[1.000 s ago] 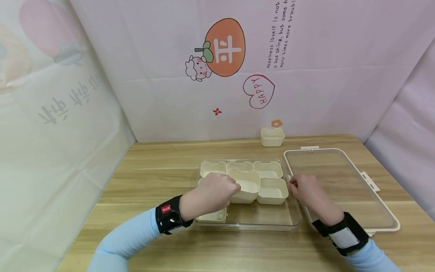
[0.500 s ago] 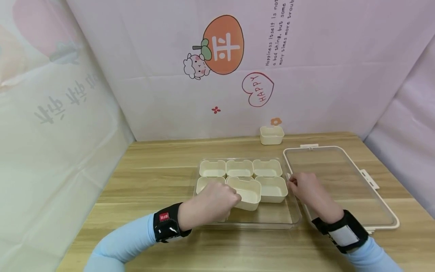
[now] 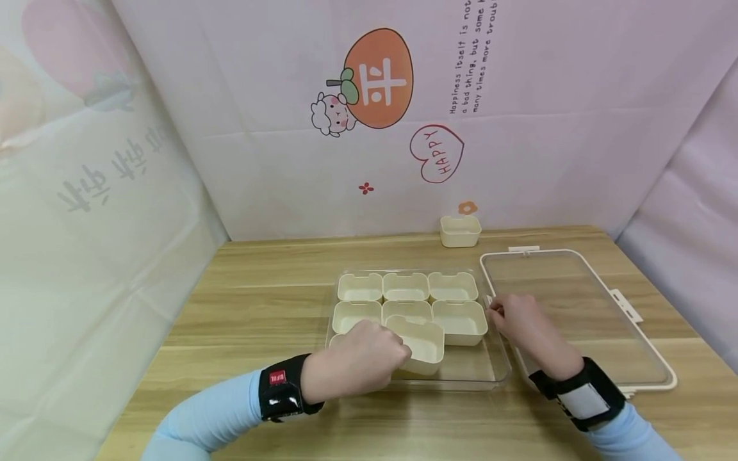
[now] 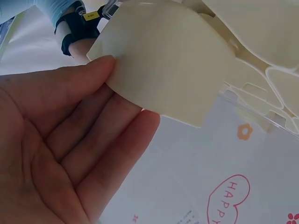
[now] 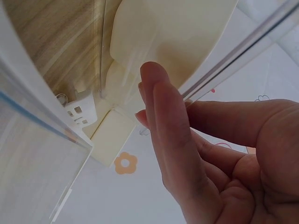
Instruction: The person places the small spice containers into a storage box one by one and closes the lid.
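My left hand [image 3: 363, 358] pinches a cream plastic bin [image 3: 425, 339] by its left wall, thumb on one side and fingers on the other. Slightly tilted, the bin hangs over the front middle of a clear shallow box [image 3: 450, 385]. In the left wrist view its smooth outer wall [image 4: 163, 60] fills the upper middle. My right hand [image 3: 527, 330] grips the right wall of the clear box, and the right wrist view has that wall's edge [image 5: 233, 56] between thumb and fingers. Several matching bins [image 3: 459, 320] sit in rows inside; one at front left is mostly hidden behind my left hand.
A clear lid with a white frame [image 3: 576, 255] and side latches [image 3: 626, 306] lies right of the box. One more cream bin [image 3: 460, 234] stands at the table's back edge, against the printed cloth [image 3: 277, 173]. Wooden table surface [image 3: 259, 288] extends left of the box.
My left hand has brought the pinched bin toward me, from over the middle row to over the front of the box. My right hand has stayed at the box's right wall.
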`<state>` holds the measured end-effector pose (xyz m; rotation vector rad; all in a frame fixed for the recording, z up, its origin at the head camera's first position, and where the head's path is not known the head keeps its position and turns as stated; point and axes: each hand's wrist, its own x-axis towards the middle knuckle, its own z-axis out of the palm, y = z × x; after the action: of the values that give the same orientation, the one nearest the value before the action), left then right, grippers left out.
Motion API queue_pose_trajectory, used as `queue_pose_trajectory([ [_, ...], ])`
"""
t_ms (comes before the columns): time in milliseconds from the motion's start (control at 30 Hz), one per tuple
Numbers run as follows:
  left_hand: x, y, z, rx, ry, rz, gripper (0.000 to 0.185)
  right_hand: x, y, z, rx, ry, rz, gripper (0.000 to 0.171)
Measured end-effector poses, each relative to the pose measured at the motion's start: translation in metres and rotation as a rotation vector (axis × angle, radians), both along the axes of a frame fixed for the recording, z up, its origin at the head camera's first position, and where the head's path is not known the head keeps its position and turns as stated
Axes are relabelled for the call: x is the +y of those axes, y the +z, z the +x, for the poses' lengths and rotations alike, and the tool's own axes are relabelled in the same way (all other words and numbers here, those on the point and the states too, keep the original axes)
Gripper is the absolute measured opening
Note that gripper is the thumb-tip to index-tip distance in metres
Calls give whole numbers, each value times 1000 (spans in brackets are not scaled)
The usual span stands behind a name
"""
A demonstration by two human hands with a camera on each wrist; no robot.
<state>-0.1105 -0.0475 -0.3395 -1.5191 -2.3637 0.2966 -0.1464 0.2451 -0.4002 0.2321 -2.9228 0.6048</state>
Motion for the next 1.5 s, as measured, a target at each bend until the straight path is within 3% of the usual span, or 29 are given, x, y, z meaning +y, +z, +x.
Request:
queue_pose_trajectory([
  [233, 1, -6, 1, -45, 0, -23, 32, -1, -2, 1, -8, 6, 0, 14],
  [667, 5, -18, 0, -55, -10, -62, 30, -4, -4, -1, 10, 14, -4, 14],
  [933, 8, -22, -1, -114, -15, -90, 29, -3, -4, 0, 21, 17, 6, 14],
  [1167, 11, -21, -4, -100, -24, -95, 27, -1, 1, -2, 13, 7, 4, 13],
  [1500, 13, -22, -7, -166, -33, -109, 30, 0, 1, -1, 3, 6, 1, 12],
])
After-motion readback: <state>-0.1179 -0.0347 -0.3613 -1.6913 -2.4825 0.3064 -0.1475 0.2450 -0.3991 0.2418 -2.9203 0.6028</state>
